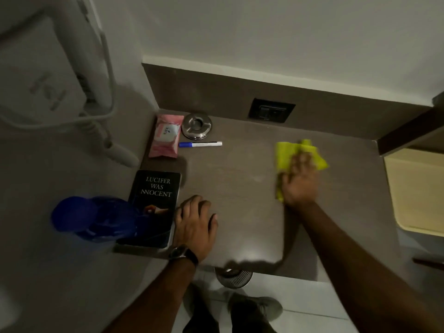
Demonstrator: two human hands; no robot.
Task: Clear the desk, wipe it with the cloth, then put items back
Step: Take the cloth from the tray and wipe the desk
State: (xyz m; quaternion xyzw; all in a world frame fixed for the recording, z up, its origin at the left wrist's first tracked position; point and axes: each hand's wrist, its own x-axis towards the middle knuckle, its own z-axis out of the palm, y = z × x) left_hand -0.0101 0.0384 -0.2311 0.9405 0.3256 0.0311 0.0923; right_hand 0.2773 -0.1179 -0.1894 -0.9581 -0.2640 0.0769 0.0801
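Observation:
A yellow cloth (283, 152) lies on the right half of the brown desk (240, 188), pressed flat under my right hand (299, 181), which is blurred. My left hand (194, 224) rests palm down on the desk, fingers apart, touching the right edge of a black book (153, 200). A blue bottle (93, 218) stands at the book's left. Along the back left lie a pink wipes pack (165, 135), a round steel ashtray (196, 125) and a white marker with a blue cap (200, 144).
A white wall-mounted device (48, 68) with a cord hangs at the left. A dark socket plate (271, 112) sits in the back panel. A small bin (234, 278) stands on the floor below the desk's front edge, near my shoes. A pale cabinet (413, 188) is at the right.

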